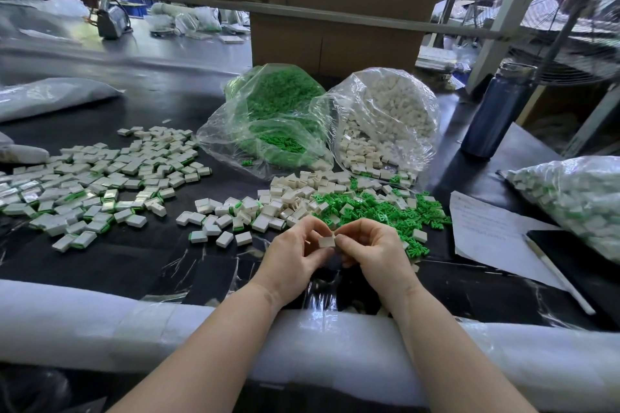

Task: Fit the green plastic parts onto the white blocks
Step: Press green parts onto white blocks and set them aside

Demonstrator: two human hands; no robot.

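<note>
My left hand and my right hand meet over the black table's front, and both pinch one small white block between their fingertips. Whether a green part sits in that block is hidden by the fingers. Just behind the hands lies a loose heap of green plastic parts mixed with bare white blocks. Further left spreads a wide patch of white blocks with green edges. Behind stand an open clear bag of green parts and an open clear bag of white blocks.
A dark blue bottle stands at the right. A sheet of paper with a pen lies beside a filled clear bag. White foam padding covers the table's front edge. Cardboard boxes rise at the back.
</note>
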